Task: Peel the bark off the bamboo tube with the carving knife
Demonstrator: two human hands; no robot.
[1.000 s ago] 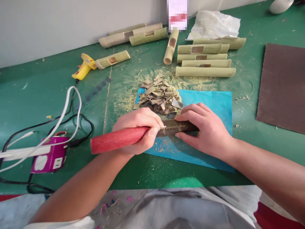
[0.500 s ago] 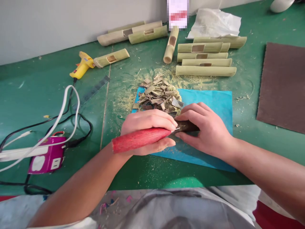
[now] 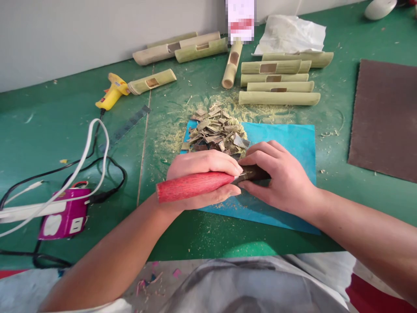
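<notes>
My left hand [image 3: 205, 167] is closed round a tool with a red wooden handle [image 3: 192, 187], its metal end pointing right. My right hand [image 3: 280, 174] grips a dark brown piece [image 3: 256, 173] between thumb and fingers, and the tool's tip meets the left end of this piece. Both hands are over a blue sheet [image 3: 286, 139] on the green table. Just beyond them lies a heap of small brown and grey chips [image 3: 215, 130] with pale dust around it.
Several cut bamboo tubes [image 3: 278, 98] lie at the back, near a crumpled white bag [image 3: 289, 34]. A yellow glue gun [image 3: 112, 93] touches one tube [image 3: 153, 81]. At left are cables and a purple power block [image 3: 65, 213]. A brown mat [image 3: 384, 119] lies right.
The red handle has tilted slightly, its butt end shifting up and right. Both hands keep their hold. The whole view has shifted a little.
</notes>
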